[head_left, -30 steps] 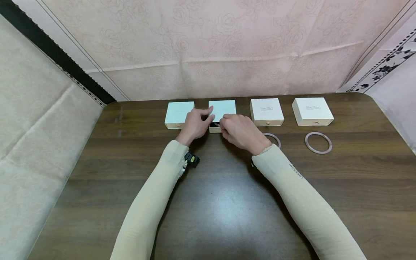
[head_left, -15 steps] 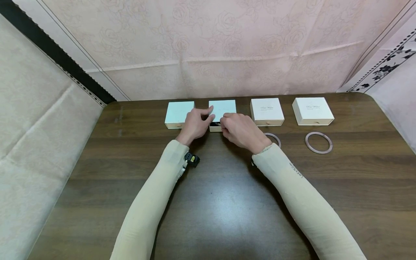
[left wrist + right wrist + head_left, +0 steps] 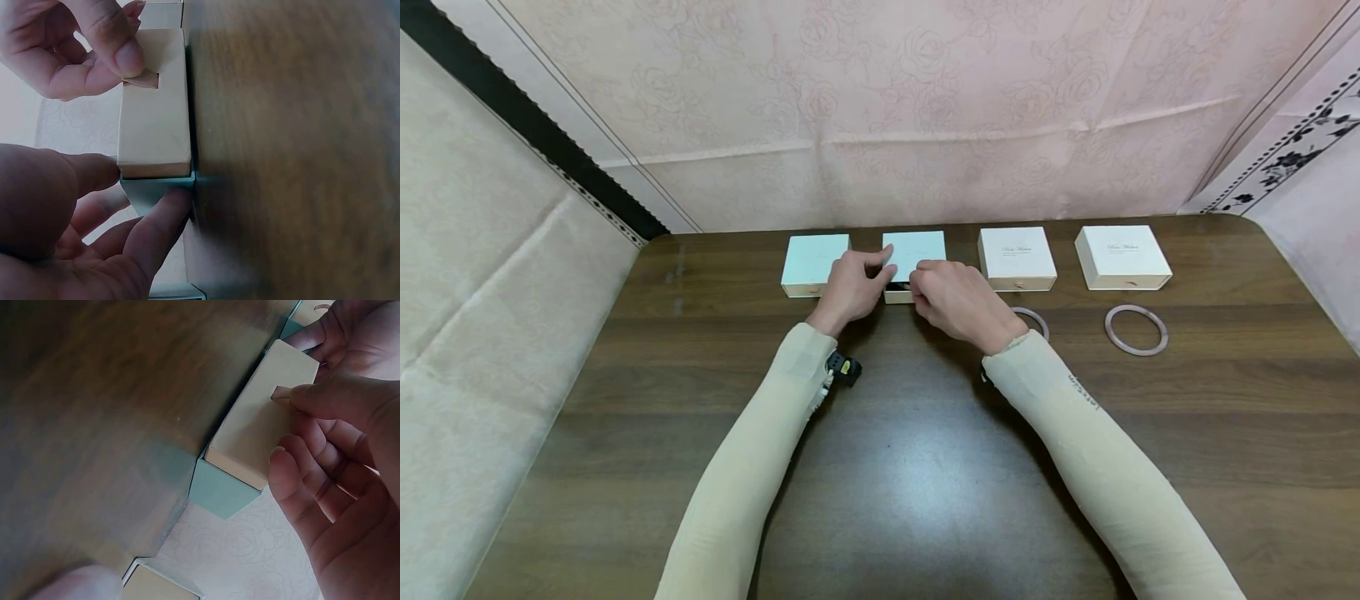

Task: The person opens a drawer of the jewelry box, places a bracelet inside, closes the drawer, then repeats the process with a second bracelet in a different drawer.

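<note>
A pale turquoise drawer box (image 3: 917, 248) stands second from the left in a row on the table. Its cream drawer (image 3: 153, 131) is pulled out a little, showing a dark interior with part of a light curved edge. My left hand (image 3: 850, 287) grips the box sleeve at its left side, thumb and fingertip on it. Between thumb and curled fingers, my right hand (image 3: 958, 304) pinches the small ribbon pull tab (image 3: 279, 393) on the drawer front. The right hand hides the drawer's right part in the head view.
Another turquoise box (image 3: 812, 260) is at the left. Two white boxes, one nearer (image 3: 1017, 252) and one far right (image 3: 1122, 250), continue the row. A pale ring-shaped bangle (image 3: 1163, 335) lies before the last; a second bangle (image 3: 1039, 320) is partly behind the right wrist.
The drawer front has gone in very slightly toward the sleeve, the right hand with it. My left hand keeps its place.
</note>
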{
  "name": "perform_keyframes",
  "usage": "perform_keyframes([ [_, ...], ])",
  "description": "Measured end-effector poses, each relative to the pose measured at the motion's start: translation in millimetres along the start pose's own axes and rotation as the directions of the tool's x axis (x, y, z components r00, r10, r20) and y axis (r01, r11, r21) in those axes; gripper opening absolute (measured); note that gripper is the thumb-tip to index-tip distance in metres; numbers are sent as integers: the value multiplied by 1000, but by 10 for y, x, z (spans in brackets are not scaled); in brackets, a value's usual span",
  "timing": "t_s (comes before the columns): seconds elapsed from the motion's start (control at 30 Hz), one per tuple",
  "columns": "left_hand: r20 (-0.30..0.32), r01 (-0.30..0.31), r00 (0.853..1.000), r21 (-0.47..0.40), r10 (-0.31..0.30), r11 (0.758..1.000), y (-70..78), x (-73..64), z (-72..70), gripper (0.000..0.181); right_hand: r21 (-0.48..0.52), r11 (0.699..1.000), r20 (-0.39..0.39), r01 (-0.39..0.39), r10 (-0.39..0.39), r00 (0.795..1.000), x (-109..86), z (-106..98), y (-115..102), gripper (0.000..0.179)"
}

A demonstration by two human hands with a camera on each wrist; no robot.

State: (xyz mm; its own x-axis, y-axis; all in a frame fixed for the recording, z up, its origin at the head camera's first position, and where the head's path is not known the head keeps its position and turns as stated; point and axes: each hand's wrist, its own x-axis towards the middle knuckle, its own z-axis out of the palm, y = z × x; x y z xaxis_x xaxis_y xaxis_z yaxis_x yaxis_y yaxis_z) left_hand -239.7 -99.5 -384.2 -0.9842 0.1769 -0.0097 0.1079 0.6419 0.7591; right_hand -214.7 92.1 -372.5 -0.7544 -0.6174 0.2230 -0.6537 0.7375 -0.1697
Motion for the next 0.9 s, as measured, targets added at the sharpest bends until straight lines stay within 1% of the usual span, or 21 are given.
perform_keyframes([
  [0.27, 3, 5, 1000, -3, -5, 1000, -2, 1, -5, 41, 7, 1000, -14, -5, 5, 1000, 15, 8, -9, 16],
  [0.57, 4, -13, 1000, -7, 13, 1000, 2, 6, -10, 41, 14, 1000, -17, -17, 17, 1000, 27, 0, -12, 18],
  [0.9, 9, 7, 1000, -6, -7, 1000, 5, 1, -6, 41, 22, 999, -13, -29, 29, 999, 33, 6, -9, 17],
])
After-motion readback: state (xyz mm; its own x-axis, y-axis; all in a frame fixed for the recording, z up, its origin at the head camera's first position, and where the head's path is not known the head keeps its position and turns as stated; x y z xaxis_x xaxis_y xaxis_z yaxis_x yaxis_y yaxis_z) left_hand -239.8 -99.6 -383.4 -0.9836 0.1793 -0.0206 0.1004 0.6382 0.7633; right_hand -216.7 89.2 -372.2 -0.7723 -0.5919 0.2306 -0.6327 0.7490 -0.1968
